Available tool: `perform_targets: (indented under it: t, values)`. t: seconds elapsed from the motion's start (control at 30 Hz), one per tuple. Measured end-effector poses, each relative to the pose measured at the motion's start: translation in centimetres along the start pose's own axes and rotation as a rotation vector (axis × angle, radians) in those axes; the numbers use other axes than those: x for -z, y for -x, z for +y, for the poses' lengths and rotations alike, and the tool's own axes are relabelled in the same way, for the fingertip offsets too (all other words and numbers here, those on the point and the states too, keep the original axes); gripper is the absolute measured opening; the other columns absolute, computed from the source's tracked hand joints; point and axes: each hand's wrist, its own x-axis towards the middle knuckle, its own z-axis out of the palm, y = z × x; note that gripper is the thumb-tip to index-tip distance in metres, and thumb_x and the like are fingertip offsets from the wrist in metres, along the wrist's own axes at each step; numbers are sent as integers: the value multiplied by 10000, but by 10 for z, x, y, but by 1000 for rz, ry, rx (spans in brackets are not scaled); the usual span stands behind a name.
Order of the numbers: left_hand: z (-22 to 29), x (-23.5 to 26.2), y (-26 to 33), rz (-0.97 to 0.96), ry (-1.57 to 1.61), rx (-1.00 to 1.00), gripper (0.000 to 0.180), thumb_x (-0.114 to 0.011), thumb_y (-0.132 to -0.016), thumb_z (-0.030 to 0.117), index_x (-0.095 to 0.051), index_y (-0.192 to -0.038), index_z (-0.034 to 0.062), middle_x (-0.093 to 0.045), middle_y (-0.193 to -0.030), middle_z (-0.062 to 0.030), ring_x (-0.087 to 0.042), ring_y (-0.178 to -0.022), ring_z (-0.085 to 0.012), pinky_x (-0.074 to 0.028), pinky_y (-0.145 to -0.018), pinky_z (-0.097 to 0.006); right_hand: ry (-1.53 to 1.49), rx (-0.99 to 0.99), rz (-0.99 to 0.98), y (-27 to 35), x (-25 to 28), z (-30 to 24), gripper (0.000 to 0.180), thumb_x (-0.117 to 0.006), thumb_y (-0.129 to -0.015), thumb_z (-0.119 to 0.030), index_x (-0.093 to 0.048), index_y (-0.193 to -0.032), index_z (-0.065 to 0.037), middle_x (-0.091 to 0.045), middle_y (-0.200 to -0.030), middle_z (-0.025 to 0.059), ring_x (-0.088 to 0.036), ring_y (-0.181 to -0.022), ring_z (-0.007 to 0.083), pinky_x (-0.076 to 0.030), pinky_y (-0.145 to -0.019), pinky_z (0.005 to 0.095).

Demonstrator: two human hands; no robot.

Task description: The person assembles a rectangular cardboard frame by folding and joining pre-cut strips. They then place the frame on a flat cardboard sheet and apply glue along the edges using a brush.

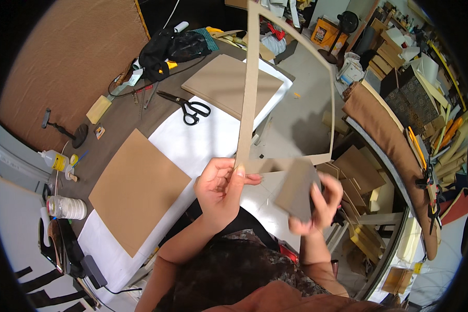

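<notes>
The near corner of a thin cardboard frame (252,88) is pinched by the closed left hand (221,190). A grey sanding pad (296,190) is gripped by the right hand (320,205). Scissors (190,107) lie far left on the white table (213,138).

A person's left hand (221,186) pinches a thin wooden frame (251,83) upright while the right hand (320,205) presses a grey sanding sheet (297,188) against it above the tabletop (213,140), near black scissors (188,107).

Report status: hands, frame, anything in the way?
Left hand pinching the cardboard frame at its lower corner, held upright. Right hand gripping a grey sanding pad against the frame's bottom edge. Nothing in the way; scissors lie apart on the table.
</notes>
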Motion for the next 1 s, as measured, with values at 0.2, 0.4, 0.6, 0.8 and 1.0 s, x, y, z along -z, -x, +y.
perform_targets:
  t: [0.2,0.4,0.6,0.8,1.0]
  values:
    - [0,0,5,-5,-70,-69,98,-547,-990,-11,-537,-1055,-83,-713,-939,-175,-711,-836,-153,-594,-739,-275,38,140,-174,-42,-25,9,622,-809,-645,-347,-710,-1204,-92,-595,-1138,201,-579,-1014,334,-489,-847,430]
    - [-1,-1,6,21,34,-34,111,-552,-992,3,-535,-1061,-82,-715,-899,-163,-719,-817,-161,-596,-734,-282,-20,139,-120,-48,-28,12,619,-795,-618,-281,-712,-1197,-77,-578,-1174,213,-587,-1018,344,-512,-832,420]
    - [2,1,5,-9,-33,-43,98,-555,-991,1,-545,-1049,-78,-713,-879,-146,-719,-786,-155,-593,-722,-271,21,127,-168,-48,-24,13,622,-794,-604,-298,-723,-1184,-84,-586,-1162,208,-585,-995,348,-497,-848,448]
    - [6,2,5,5,-31,-19,99,-558,-993,5,-549,-1045,-78,-708,-873,-135,-714,-777,-144,-587,-703,-264,-90,88,-192,-54,-22,12,634,-782,-603,-271,-718,-1197,-58,-586,-1136,208,-584,-980,341,-497,-849,429]
    - [7,3,2,-7,-37,-34,109,-554,-998,10,-551,-1055,-83,-701,-888,-134,-707,-773,-142,-586,-700,-259,-203,4,-236,-57,-22,15,599,-766,-638,-260,-722,-1197,-50,-601,-1112,205,-592,-966,330,-494,-838,403]
